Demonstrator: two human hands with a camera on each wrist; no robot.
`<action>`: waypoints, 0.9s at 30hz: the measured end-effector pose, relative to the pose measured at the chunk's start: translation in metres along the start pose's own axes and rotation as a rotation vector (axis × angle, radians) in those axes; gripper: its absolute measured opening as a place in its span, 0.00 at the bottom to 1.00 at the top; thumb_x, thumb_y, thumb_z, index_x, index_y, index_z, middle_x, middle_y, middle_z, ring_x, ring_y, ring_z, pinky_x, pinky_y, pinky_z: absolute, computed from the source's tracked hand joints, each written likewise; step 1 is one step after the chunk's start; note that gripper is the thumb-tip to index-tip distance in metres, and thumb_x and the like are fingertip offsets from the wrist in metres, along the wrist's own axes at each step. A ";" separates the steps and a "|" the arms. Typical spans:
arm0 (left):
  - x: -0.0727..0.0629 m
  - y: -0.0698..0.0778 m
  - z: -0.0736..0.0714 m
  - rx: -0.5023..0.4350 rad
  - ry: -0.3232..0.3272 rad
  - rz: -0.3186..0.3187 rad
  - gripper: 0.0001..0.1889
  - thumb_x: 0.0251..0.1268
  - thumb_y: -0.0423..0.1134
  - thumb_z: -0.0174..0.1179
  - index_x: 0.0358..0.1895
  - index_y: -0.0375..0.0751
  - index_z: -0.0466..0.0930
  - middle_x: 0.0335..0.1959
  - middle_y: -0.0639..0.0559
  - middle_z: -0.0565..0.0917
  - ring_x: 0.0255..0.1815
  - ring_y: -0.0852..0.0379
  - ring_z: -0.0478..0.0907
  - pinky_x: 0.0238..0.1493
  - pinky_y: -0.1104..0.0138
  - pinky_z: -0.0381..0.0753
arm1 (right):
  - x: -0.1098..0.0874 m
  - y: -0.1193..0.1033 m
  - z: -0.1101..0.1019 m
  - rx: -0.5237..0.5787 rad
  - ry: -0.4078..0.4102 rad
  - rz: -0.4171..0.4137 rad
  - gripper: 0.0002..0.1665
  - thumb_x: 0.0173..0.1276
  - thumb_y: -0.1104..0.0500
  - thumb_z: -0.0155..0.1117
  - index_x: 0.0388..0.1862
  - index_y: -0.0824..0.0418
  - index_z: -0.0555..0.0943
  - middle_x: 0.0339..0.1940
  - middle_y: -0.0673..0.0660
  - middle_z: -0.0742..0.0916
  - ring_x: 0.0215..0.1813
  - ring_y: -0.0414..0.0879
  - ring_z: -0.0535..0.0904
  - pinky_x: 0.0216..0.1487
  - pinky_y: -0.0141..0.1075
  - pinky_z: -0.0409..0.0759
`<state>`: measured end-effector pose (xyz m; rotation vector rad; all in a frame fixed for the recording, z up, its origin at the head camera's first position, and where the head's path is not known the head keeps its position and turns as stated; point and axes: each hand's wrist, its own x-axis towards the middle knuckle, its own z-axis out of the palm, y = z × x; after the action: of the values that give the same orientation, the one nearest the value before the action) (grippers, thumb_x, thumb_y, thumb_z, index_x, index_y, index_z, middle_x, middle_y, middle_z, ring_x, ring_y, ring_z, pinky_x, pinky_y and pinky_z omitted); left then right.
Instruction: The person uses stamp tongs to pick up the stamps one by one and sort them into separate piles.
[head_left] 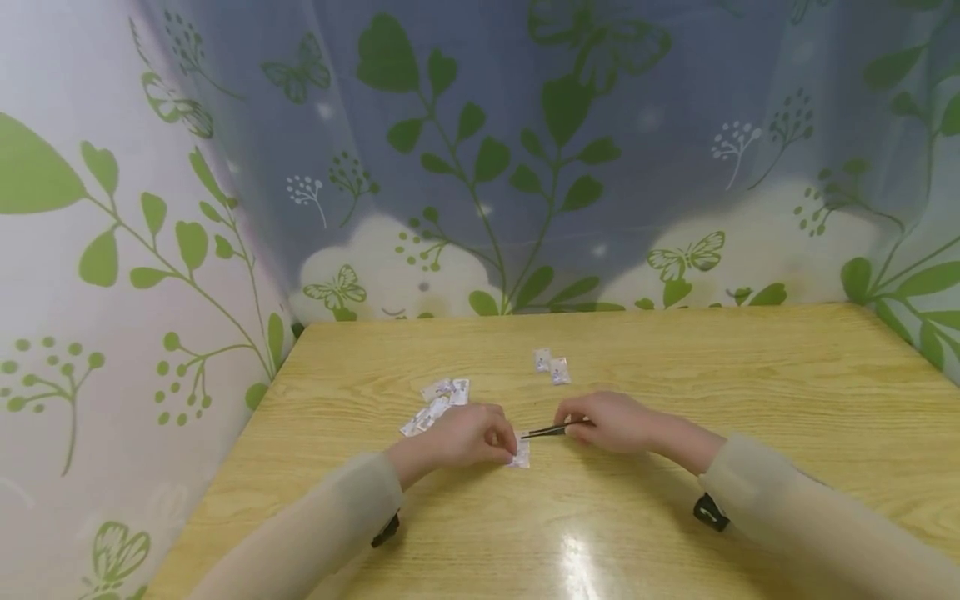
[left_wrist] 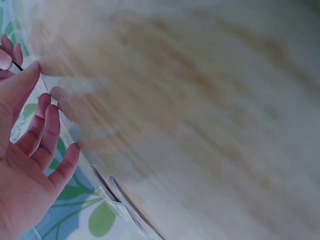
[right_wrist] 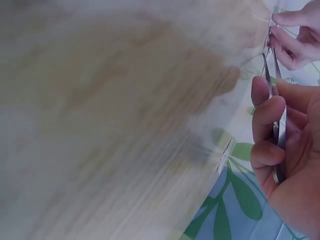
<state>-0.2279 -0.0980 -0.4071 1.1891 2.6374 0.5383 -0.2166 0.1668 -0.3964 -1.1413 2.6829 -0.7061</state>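
In the head view my left hand (head_left: 468,433) rests its fingertips at a small white printed packet (head_left: 522,454) lying flat on the table. The left wrist view shows that hand's fingers (left_wrist: 47,135) slightly bent and apart, tips at the tabletop. My right hand (head_left: 611,421) holds slim dark tweezers (head_left: 551,431) pointing left, with the tips over the packet's upper part. In the right wrist view the tweezers (right_wrist: 278,132) lie between thumb and curled fingers, their prongs slightly apart near the left hand (right_wrist: 295,42). Whether the tips grip the packet is too small to tell.
A loose group of several similar packets (head_left: 431,412) lies beyond the left hand, partly overlapping. Two more packets (head_left: 559,371) lie farther back, near the middle. The wooden table (head_left: 750,367) meets a leaf-patterned curtain (head_left: 480,208) at the back and left.
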 end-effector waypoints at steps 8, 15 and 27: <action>0.001 -0.001 0.000 0.007 0.019 -0.007 0.02 0.58 0.45 0.69 0.32 0.57 0.85 0.32 0.68 0.77 0.31 0.68 0.74 0.34 0.71 0.73 | 0.000 -0.006 0.003 -0.082 0.012 0.027 0.06 0.69 0.60 0.61 0.44 0.54 0.82 0.32 0.46 0.85 0.29 0.36 0.74 0.31 0.35 0.73; -0.001 0.002 0.000 -0.015 0.002 -0.014 0.02 0.58 0.45 0.69 0.32 0.56 0.85 0.32 0.68 0.77 0.31 0.69 0.74 0.34 0.72 0.73 | -0.002 -0.007 0.006 -0.133 0.039 0.022 0.02 0.70 0.58 0.61 0.38 0.54 0.79 0.24 0.42 0.78 0.24 0.36 0.68 0.27 0.34 0.68; -0.001 0.000 -0.003 -0.031 -0.004 0.010 0.02 0.59 0.43 0.69 0.34 0.55 0.86 0.33 0.67 0.78 0.32 0.68 0.75 0.36 0.71 0.74 | -0.002 -0.003 0.006 -0.134 0.071 0.004 0.02 0.70 0.59 0.61 0.36 0.53 0.78 0.24 0.42 0.78 0.24 0.36 0.68 0.26 0.34 0.68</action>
<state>-0.2280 -0.0999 -0.4044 1.1930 2.6117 0.5766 -0.2118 0.1639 -0.4007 -1.1608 2.8291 -0.5852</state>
